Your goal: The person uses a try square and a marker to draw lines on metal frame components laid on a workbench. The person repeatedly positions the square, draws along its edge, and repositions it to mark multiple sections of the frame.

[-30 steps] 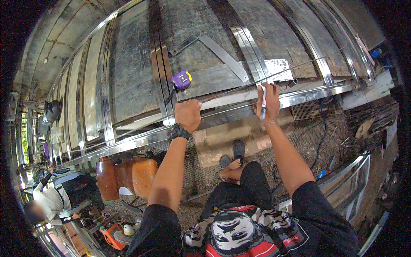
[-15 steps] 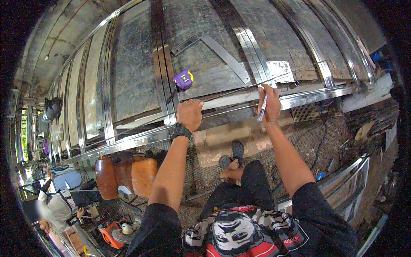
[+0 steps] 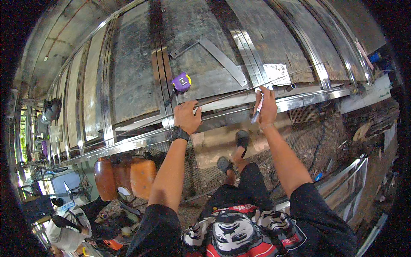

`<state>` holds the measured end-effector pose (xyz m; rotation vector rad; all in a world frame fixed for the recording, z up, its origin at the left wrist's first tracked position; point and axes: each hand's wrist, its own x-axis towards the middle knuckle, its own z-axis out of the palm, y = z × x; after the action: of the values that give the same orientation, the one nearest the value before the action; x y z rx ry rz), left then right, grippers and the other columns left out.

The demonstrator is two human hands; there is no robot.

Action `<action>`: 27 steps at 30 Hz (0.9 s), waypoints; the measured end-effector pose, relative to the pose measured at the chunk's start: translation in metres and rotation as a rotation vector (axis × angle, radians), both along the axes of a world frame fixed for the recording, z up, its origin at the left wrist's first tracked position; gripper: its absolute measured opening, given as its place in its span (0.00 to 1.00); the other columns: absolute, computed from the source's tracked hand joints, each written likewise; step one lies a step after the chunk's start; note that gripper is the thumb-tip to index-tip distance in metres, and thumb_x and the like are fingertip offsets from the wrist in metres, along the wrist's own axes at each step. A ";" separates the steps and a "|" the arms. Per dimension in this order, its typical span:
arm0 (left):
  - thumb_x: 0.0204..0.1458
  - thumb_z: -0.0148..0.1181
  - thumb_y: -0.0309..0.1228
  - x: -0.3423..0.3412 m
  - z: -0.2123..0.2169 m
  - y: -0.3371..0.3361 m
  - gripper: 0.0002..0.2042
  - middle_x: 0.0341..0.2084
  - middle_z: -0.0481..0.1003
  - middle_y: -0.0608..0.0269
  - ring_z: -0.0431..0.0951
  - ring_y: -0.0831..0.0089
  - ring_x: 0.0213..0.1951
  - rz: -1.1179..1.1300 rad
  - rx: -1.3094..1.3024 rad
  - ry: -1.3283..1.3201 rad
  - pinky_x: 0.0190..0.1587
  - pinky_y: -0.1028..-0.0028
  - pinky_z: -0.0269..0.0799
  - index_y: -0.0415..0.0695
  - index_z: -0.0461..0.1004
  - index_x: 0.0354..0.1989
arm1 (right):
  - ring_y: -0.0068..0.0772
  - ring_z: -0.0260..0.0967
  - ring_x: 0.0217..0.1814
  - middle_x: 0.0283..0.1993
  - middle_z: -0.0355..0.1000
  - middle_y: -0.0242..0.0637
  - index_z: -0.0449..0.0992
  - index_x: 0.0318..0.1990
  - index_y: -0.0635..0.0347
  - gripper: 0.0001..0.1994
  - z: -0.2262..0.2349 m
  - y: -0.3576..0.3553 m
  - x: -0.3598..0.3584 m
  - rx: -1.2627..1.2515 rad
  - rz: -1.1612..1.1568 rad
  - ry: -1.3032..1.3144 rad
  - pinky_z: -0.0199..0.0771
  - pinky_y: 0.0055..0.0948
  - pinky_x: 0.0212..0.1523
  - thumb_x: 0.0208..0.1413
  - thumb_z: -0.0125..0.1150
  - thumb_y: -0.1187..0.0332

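My left hand (image 3: 187,118), a black watch on its wrist, rests at the near edge of the metal frame (image 3: 291,103); its thumb stands apart from the fingers. A thin rod (image 3: 222,97) runs slantwise past those fingertips and on by my right hand. In my right hand (image 3: 268,109) is a marker pen (image 3: 256,115), held at the foot of a shiny metal bar (image 3: 249,45). A purple and yellow tape measure (image 3: 181,82) lies beyond my left hand. Between the bars, a metal try square (image 3: 223,61) lies on the dark board.
Long metal bars (image 3: 317,49) cross the worktop. Below its edge at left are a brown seat-like object (image 3: 124,176) and a person (image 3: 66,229) bending over. A metal-edged frame (image 3: 342,188) lies low on the right. My feet (image 3: 231,162) are on the ground beneath.
My right hand has shifted slightly left with the marker pen. My left thumb has spread from the fingers. My feet have moved apart, and the person at lower left has moved nearer and lower.
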<state>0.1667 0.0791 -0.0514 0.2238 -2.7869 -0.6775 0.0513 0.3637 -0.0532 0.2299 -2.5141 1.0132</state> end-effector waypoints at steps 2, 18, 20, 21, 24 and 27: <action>0.58 0.61 0.37 0.000 -0.002 -0.002 0.11 0.37 0.80 0.56 0.79 0.54 0.44 0.010 -0.026 -0.033 0.52 0.56 0.65 0.46 0.80 0.43 | 0.58 0.76 0.43 0.46 0.73 0.46 0.75 0.53 0.46 0.11 -0.001 0.000 -0.001 0.015 -0.006 -0.004 0.77 0.49 0.38 0.65 0.61 0.66; 0.54 0.63 0.30 0.001 0.007 0.001 0.10 0.37 0.79 0.54 0.78 0.51 0.45 0.025 -0.031 -0.089 0.52 0.54 0.67 0.44 0.80 0.43 | 0.48 0.73 0.42 0.44 0.72 0.47 0.73 0.52 0.60 0.13 0.015 0.019 -0.007 -0.206 0.195 -0.052 0.74 0.38 0.43 0.61 0.60 0.78; 0.54 0.63 0.30 0.000 0.005 -0.002 0.10 0.38 0.79 0.55 0.78 0.52 0.45 0.011 -0.074 -0.036 0.53 0.54 0.66 0.44 0.80 0.44 | 0.45 0.73 0.41 0.43 0.72 0.46 0.73 0.52 0.62 0.13 0.020 0.030 -0.014 -0.248 0.187 -0.072 0.74 0.36 0.44 0.61 0.58 0.80; 0.54 0.63 0.30 0.003 0.004 -0.001 0.11 0.38 0.79 0.55 0.77 0.52 0.45 0.006 -0.083 -0.020 0.53 0.54 0.66 0.45 0.80 0.45 | 0.44 0.73 0.41 0.42 0.72 0.46 0.73 0.52 0.63 0.13 0.019 0.041 -0.015 -0.212 0.172 -0.059 0.74 0.35 0.44 0.61 0.58 0.80; 0.55 0.63 0.31 0.001 0.003 0.002 0.10 0.38 0.80 0.55 0.78 0.52 0.45 0.030 -0.071 -0.033 0.52 0.54 0.66 0.45 0.80 0.45 | 0.50 0.73 0.47 0.45 0.73 0.47 0.74 0.54 0.61 0.16 0.019 0.077 -0.038 -0.099 0.179 0.031 0.74 0.39 0.50 0.59 0.57 0.81; 0.54 0.63 0.31 -0.003 0.008 0.000 0.10 0.36 0.79 0.55 0.78 0.52 0.44 0.018 -0.066 -0.081 0.51 0.53 0.66 0.46 0.80 0.43 | 0.53 0.72 0.51 0.48 0.74 0.48 0.75 0.56 0.60 0.17 0.005 0.113 -0.058 -0.134 0.157 -0.020 0.72 0.42 0.55 0.58 0.58 0.79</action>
<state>0.1640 0.0791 -0.0437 0.2691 -2.8755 -0.5840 -0.0071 0.4771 -0.0480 0.3840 -2.4638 1.2465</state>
